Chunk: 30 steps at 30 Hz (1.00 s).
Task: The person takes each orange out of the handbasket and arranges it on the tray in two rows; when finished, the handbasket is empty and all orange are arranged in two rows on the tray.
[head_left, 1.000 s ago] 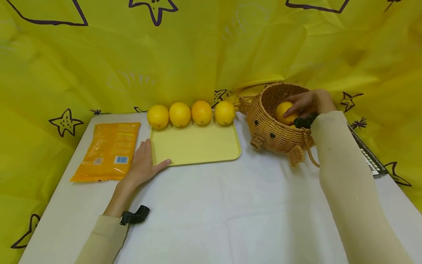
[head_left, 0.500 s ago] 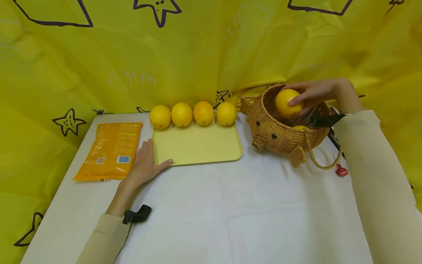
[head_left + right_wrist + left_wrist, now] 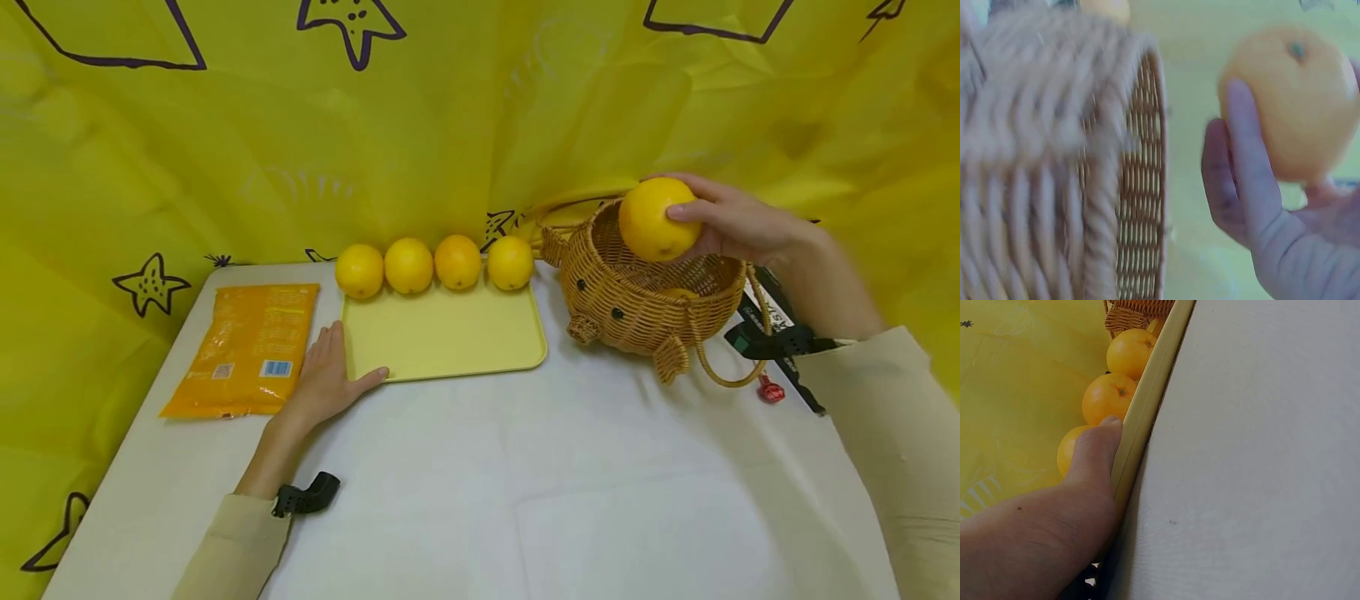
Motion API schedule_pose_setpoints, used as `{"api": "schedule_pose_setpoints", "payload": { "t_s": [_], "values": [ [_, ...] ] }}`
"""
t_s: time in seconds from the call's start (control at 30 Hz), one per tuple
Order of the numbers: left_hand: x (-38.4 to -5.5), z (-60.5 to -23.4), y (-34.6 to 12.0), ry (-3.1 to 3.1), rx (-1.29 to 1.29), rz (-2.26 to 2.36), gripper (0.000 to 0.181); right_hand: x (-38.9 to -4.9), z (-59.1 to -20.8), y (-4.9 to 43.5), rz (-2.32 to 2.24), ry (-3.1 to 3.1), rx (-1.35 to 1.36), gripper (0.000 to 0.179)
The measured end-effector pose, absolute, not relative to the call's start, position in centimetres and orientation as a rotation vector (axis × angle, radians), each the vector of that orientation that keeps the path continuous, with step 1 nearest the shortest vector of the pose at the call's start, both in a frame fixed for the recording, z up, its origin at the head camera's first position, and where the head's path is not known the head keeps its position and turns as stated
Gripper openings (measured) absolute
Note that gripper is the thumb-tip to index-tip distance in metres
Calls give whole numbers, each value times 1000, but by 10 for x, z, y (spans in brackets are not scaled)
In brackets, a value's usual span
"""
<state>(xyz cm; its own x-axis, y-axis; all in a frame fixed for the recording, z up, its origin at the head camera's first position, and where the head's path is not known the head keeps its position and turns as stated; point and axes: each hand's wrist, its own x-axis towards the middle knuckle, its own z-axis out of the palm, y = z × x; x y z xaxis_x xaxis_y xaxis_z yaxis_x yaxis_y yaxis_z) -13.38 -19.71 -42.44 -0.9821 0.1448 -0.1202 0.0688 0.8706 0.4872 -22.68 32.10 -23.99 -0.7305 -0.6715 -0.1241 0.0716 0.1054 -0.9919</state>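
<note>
Wicker pig-faced basket (image 3: 637,312) stands upright on the white table (image 3: 585,483), right of the tray; within it, low down, a yellow-orange round piece (image 3: 679,293) shows, mostly hidden by the rim. Pale yellow tray (image 3: 450,333) carries four oranges (image 3: 408,267) in a row along its far edge, its nearer part bare. Right hand (image 3: 738,221) grips a single orange (image 3: 654,218), thumb on the near side, fingers curled round it; the fruit is raised over the basket's mouth and, by the right wrist view, apart from the rim. Left hand (image 3: 322,383) lies at the tray's near left corner, fingers extended along the left side, thumb spread wide to the near edge, touching it. Orange packet (image 3: 243,350) lies flat just beyond that hand's outer side.
</note>
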Motion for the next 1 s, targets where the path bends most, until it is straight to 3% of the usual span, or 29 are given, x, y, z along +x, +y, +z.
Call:
{"api": "schedule_pose_setpoints", "payload": {
  "t_s": [0.27,0.47,1.0],
  "values": [
    [-133,-426,-200,2882,150,747,118,-202,-245,287,-1772,1920,-414,39],
    [-132,-423,-199,2884,159,762,116,-191,-250,263,-1782,1920,-489,39],
    [-135,-425,-201,2884,161,761,116,-156,-265,199,-1856,1897,-458,53]
  ]
}}
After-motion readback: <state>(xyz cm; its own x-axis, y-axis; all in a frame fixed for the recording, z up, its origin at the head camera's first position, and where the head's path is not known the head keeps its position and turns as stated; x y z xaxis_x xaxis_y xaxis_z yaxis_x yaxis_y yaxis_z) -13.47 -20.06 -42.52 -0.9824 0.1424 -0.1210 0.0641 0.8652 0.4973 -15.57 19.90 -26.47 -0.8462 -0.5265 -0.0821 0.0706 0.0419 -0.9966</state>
